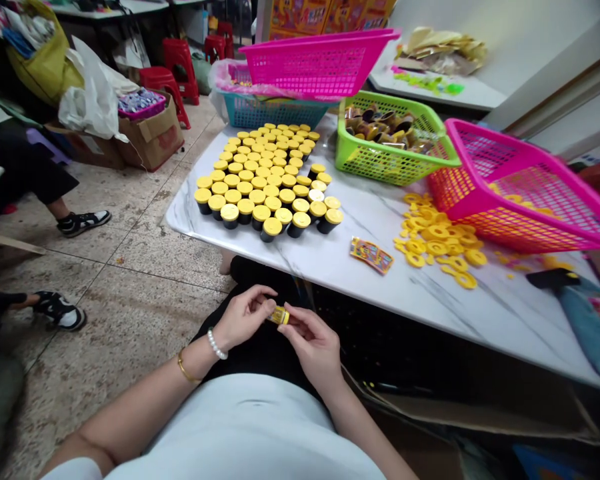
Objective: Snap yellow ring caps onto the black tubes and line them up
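Observation:
Above my lap, a small container with a yellow label and yellow cap (279,315) lies sideways between my two hands. My left hand (246,313) is closed on its body, and my right hand (312,340) pinches the capped end. On the marble-patterned table (330,280) in front of me stand many black containers with yellow lids (260,183), packed upright in a group. To their right lie small printed packets (371,255) near the table's front edge. A loose pile of yellow ring-shaped lids (437,233) spreads further right.
A green basket (397,163) holds brown containers. A pink basket (525,193) with yellow pieces stands at right; another pink basket (320,63) rests on a blue one (275,110) behind. Another person's legs and sneakers (60,310) are at left, beside cardboard boxes (153,137).

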Demonstrator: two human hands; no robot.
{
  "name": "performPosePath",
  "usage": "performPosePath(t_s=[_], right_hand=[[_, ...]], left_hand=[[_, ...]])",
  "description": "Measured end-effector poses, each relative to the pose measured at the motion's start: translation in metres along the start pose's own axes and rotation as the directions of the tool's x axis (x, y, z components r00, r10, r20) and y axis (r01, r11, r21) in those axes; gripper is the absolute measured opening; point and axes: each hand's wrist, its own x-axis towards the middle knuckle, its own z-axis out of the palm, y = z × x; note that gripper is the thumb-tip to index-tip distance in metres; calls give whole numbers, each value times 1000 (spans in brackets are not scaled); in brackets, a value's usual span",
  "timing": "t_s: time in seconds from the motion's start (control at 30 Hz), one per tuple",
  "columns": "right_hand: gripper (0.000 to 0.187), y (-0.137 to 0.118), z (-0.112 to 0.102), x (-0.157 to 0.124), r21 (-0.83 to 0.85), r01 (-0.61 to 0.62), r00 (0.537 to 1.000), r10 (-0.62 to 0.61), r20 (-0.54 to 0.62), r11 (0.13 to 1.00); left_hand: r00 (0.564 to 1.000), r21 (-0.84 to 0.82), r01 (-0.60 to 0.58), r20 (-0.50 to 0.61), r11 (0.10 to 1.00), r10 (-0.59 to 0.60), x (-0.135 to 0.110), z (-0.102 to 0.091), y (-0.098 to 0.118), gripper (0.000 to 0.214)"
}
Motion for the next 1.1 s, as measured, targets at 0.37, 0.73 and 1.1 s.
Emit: performPosePath(t_s=[0.37,0.73,1.1], right_hand=[[47,1,9,15,377,-635,772,573,275,674],[41,-30,-8,-17,90,-62,993,52,105,994],[40,-70,-7,-20,397,-357,933,301,198,845]], left_hand=[[965,246,-263,84,933,250,-5,2,10,17],[999,223,-33,-18,974,38,-18,14,24,42],[923,391,-362,28,846,383,-53,35,73,18]])
